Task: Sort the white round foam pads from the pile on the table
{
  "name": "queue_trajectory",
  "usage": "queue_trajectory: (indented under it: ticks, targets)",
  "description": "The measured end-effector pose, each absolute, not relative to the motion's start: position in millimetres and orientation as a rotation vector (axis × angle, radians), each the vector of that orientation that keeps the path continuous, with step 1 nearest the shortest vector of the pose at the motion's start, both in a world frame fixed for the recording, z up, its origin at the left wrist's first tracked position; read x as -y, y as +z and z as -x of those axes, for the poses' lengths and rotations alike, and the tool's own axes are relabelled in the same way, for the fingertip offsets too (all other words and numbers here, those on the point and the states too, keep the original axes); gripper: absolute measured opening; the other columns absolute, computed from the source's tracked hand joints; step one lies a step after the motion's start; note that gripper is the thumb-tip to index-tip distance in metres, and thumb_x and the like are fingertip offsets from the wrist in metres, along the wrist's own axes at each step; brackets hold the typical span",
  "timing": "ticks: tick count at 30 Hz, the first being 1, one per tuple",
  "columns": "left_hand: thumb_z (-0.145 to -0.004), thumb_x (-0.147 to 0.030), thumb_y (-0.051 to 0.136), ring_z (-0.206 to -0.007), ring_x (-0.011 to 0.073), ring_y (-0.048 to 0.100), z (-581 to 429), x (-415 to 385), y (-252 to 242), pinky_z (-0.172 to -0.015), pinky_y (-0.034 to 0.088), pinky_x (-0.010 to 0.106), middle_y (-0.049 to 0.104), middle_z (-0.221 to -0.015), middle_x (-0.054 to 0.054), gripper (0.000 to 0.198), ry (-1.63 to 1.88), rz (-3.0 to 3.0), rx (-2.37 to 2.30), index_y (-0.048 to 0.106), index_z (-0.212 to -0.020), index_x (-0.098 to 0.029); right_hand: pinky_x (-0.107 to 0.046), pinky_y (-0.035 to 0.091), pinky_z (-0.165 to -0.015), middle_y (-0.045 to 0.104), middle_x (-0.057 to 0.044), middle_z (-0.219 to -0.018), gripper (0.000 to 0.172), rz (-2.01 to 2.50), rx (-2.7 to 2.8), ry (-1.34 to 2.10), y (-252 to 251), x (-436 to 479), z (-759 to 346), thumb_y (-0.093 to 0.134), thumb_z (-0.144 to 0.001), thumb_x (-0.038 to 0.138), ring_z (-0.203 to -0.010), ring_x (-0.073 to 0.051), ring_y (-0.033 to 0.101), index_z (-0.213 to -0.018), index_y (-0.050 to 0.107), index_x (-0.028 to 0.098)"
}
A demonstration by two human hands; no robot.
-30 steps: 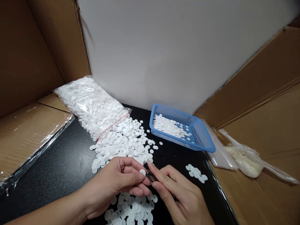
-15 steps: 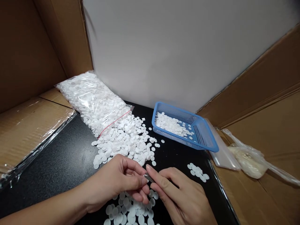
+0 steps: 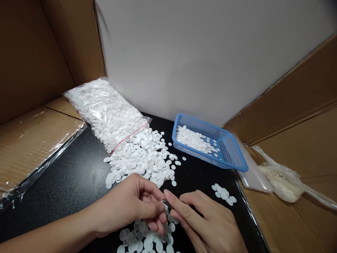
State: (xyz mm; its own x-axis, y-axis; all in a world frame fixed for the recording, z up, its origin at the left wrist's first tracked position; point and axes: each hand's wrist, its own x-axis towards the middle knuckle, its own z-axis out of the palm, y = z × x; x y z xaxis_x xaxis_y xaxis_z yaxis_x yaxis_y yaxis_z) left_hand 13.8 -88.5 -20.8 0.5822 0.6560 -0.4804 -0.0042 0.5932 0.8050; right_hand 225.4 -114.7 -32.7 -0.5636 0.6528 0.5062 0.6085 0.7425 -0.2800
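Note:
My left hand pinches a small white disc between thumb and forefinger, low in the middle of the view. Against that disc rests the tip of a small dark flat tool, gripped by my right hand; fingers cover most of it, so its kind is unclear. Loose white discs lie on the black table just below my hands. Beyond them spreads a bigger heap of white discs, spilling from the mouth of a clear zip bag full of discs.
A blue perforated basket holding white discs stands at the back right. A small group of discs lies near the table's right edge. Further right are a flat clear bag and a knotted plastic bag. Cardboard walls enclose the sides.
My hands stay together at nearly the same place, with the fingers and the dark tool shifting slightly around the disc. The view has moved a little.

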Motion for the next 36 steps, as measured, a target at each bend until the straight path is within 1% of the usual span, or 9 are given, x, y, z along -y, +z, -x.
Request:
queue_trajectory:
  ticks: [6,10,14,20,23,26,30,32,36]
  targets:
    - [-0.080,-0.030,0.077,-0.061,0.0129,0.071,-11.9,88.9,-26.7,-0.060,0.053,0.020,0.074,-0.069,0.001,0.016,0.430,-0.873,-0.859,0.077,-0.075,-0.015,-0.024,0.051,-0.048,0.070,-0.005,-0.070,0.030,0.934,2.345,0.088,-36.9,115.0,-225.0,0.053,-0.099,0.014,-0.056,-0.015,0.062,-0.121,0.074,0.014]
    - [-0.083,-0.032,0.075,-0.065,0.0145,0.071,-12.7,91.8,-30.2,-0.065,0.054,0.022,0.076,-0.070,0.002,0.016,0.495,-1.001,-0.909,0.078,-0.082,-0.017,-0.022,0.050,-0.050,0.066,-0.003,-0.071,0.035,1.051,2.132,0.276,-46.7,117.4,-224.6,0.050,-0.101,0.017,-0.057,-0.014,0.061,-0.129,0.070,0.022]
    - [-0.085,-0.028,0.073,-0.072,0.0175,0.074,-13.7,93.3,-29.8,-0.068,0.056,0.023,0.079,-0.076,0.004,0.012,0.584,-1.170,-0.978,0.079,-0.085,-0.018,-0.020,0.050,-0.049,0.064,-0.001,-0.075,0.030,1.256,1.932,0.459,-44.6,115.6,-225.1,0.052,-0.102,0.024,-0.055,-0.012,0.059,-0.125,0.072,0.025]
    - [-0.085,-0.026,0.071,-0.071,0.0174,0.074,-12.2,90.8,-25.6,-0.063,0.055,0.021,0.079,-0.077,0.005,0.013,0.627,-1.279,-0.962,0.082,-0.084,-0.019,-0.020,0.050,-0.049,0.063,0.002,-0.070,0.030,1.411,1.771,0.326,-38.7,106.0,-234.9,0.052,-0.101,0.031,-0.052,-0.012,0.058,-0.121,0.074,0.028]
    - [-0.086,-0.026,0.071,-0.069,0.0165,0.073,-11.8,91.2,-24.5,-0.061,0.053,0.020,0.079,-0.078,0.005,0.013,0.626,-1.327,-0.976,0.082,-0.085,-0.020,-0.023,0.056,-0.062,0.074,-0.002,-0.089,0.032,1.487,1.733,0.280,-40.0,102.6,-240.0,0.049,-0.102,0.034,-0.069,-0.015,0.069,-0.125,0.072,0.030]
    - [-0.086,-0.028,0.072,-0.070,0.0169,0.073,-13.2,92.5,-24.3,-0.061,0.052,0.020,0.079,-0.079,0.005,0.013,0.609,-1.358,-1.004,0.083,-0.084,-0.020,-0.029,0.059,-0.075,0.076,-0.005,-0.112,0.035,1.542,1.717,0.297,-40.9,101.7,-241.6,0.046,-0.103,0.038,-0.093,-0.021,0.074,-0.127,0.069,0.030]
    - [-0.087,-0.033,0.070,-0.073,0.0178,0.071,-11.4,90.4,-20.4,-0.064,0.051,0.022,0.078,-0.080,0.004,0.019,0.549,-1.443,-1.040,0.081,-0.096,-0.021,-0.034,0.060,-0.078,0.076,-0.006,-0.117,0.034,1.570,1.743,0.309,-43.4,99.9,-244.5,0.044,-0.103,0.043,-0.100,-0.024,0.073,-0.122,0.069,0.028]
    - [-0.090,-0.034,0.067,-0.070,0.0164,0.069,-5.0,86.8,-15.5,-0.062,0.049,0.020,0.076,-0.078,0.002,0.020,0.447,-1.505,-1.040,0.079,-0.097,-0.021,-0.033,0.060,-0.074,0.076,-0.007,-0.112,0.033,1.596,1.814,0.322,-48.2,96.5,-249.8,0.043,-0.103,0.043,-0.097,-0.024,0.074,-0.118,0.068,0.027]
    - [-0.091,-0.031,0.066,-0.064,0.0151,0.064,12.6,83.0,-10.4,-0.055,0.043,0.019,0.074,-0.074,0.001,0.018,0.103,-1.642,-0.931,0.079,-0.084,-0.021,-0.029,0.050,-0.049,0.070,-0.004,-0.088,0.025,1.722,2.044,0.384,-66.5,86.4,-263.8,0.046,-0.100,0.041,-0.065,-0.021,0.070,-0.098,0.066,0.026]
